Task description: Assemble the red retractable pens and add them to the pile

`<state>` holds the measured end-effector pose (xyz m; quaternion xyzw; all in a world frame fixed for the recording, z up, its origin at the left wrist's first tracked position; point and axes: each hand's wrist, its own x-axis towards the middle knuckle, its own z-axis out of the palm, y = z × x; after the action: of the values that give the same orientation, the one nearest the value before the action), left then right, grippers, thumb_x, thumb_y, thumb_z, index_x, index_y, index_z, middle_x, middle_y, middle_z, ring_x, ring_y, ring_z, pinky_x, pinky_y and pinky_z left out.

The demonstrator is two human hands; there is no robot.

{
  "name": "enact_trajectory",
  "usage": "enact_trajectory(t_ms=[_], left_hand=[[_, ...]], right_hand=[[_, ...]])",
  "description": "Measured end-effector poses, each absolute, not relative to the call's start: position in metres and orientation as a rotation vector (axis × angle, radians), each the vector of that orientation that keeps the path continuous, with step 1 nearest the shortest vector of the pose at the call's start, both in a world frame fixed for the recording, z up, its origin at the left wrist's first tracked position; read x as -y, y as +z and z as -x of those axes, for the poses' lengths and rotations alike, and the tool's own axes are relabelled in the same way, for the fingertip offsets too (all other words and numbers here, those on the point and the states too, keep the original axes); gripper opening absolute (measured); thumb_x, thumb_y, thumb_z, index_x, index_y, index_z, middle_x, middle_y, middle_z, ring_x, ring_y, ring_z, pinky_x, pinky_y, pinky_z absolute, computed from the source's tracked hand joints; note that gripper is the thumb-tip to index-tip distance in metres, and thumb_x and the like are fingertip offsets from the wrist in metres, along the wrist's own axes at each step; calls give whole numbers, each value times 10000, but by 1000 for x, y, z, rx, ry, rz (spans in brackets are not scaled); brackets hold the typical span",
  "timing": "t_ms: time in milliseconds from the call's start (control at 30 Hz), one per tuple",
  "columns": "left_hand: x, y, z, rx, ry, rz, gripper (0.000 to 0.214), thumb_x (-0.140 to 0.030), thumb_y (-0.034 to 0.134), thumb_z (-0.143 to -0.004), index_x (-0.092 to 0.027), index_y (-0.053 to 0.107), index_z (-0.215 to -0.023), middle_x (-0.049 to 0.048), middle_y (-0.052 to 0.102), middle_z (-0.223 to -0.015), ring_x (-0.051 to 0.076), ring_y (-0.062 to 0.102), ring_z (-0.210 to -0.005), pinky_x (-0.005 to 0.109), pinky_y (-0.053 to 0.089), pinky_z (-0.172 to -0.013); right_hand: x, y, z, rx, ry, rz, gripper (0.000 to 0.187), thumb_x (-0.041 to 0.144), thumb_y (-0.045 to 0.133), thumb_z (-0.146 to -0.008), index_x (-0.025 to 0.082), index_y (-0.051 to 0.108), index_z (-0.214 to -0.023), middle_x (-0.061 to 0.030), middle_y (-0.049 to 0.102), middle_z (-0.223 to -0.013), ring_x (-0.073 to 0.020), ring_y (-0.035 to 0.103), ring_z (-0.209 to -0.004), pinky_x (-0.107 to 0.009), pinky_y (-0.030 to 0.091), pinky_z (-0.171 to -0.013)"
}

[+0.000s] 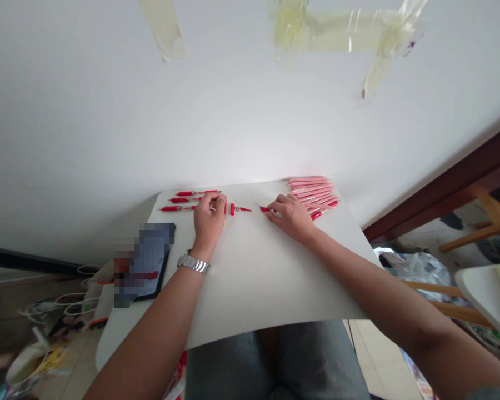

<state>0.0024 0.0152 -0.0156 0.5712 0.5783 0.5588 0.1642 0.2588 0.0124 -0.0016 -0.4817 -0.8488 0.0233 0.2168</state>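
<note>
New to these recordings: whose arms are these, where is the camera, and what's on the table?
There is no machine: the one picture comes from a camera worn on a person's head, looking down at their own two bare arms. They sit at a white table. The left hand, with a wristwatch, curls beside three red pens. The right hand has its fingertips at a small red piece; whether either hand grips anything is unclear. A red cap-like part lies between them, a pile of pink pen barrels at the right, a blurred-out phone at the left.
</note>
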Motion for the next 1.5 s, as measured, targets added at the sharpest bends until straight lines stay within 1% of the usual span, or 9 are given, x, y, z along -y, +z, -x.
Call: enact_trajectory(t_ms=[100, 233, 333, 433, 600, 800, 1100, 1233, 1500], left_hand=[[-11, -10, -4, -1694, 1514, -1819, 155, -312, 601, -995, -223, 726, -1016, 50, 760, -1017, 205, 683, -873, 351, 550, -850], [-8, -6, -4, -1751, 1369, -2083, 200, -255, 562, -1011, -222, 739, -1099, 83, 728, -1094, 254, 663, -1016, 419, 548, -974], [-10, -8, -2, -1769, 1249, -2203, 230, -237, 565, -1004, -212, 754, -1132, 105, 709, -1158, 298, 645, -1140, 486, 511, -1087], [-11, -10, -2, -1728, 1173, -2280, 264, -230, 538, -1019, -203, 760, -1160, 113, 703, -1217, 311, 634, -1206, 508, 481, -1138], [-11, -9, -3, -1636, 1128, -2351, 343, -185, 472, -1030, -199, 756, -1222, 103, 709, -1288, 294, 628, -1224, 492, 475, -1156], [-10, -8, -3, -1667, 1016, -2391, 399, -151, 489, -990, -213, 779, -1257, 97, 715, -1256, 297, 628, -1184, 501, 486, -1148], [-12, -13, -3, -1653, 990, -2393, 380, -172, 505, -977, -232, 820, -1181, 97, 741, -1277, 307, 644, -1199, 528, 476, -1148], [-12, -13, -2, -1649, 1007, -2376, 368, -181, 508, -973, -239, 818, -1163, 91, 746, -1274, 307, 652, -1207, 522, 474, -1159], [-13, -15, -3, -1615, 1121, -2318, 304, -183, 524, -972, -213, 799, -1100, 88, 784, -1257, 295, 686, -1222, 496, 495, -1164]], right_hand=[[-11, 1, -259, 2355, 85, 1344, 249, 340, 643, -1079, 185, 831, -1126, -115, 738, -1064, -256, 594, -956, -376, 481, -852], [-11, 3, -260, 2353, 106, 1353, 230, 326, 655, -1071, 187, 831, -1119, -109, 742, -1065, -251, 606, -961, -361, 472, -850], [-11, 3, -261, 2353, 115, 1352, 219, 317, 663, -1065, 186, 830, -1118, -109, 746, -1077, -257, 610, -969, -366, 470, -850], [-12, 3, -261, 2352, 121, 1344, 215, 314, 662, -1065, 187, 829, -1114, -110, 745, -1068, -254, 610, -963, -366, 470, -856], [-11, 2, -262, 2354, 120, 1341, 214, 313, 657, -1068, 190, 828, -1110, -103, 741, -1061, -249, 609, -966, -358, 460, -863], [-11, 3, -261, 2359, 135, 1344, 204, 308, 660, -1066, 197, 826, -1107, -104, 736, -1062, -242, 600, -969, -352, 454, -854], [-12, 2, -261, 2354, 135, 1332, 199, 301, 662, -1062, 193, 825, -1097, -104, 737, -1053, -244, 604, -962, -360, 459, -850], [-12, 1, -262, 2353, 135, 1321, 197, 303, 661, -1064, 199, 825, -1096, -103, 731, -1048, -240, 602, -960, -356, 458, -852], [-14, -1, -262, 2353, 142, 1319, 203, 308, 662, -1064, 197, 827, -1098, -101, 735, -1047, -235, 604, -951, -350, 449, -855]])
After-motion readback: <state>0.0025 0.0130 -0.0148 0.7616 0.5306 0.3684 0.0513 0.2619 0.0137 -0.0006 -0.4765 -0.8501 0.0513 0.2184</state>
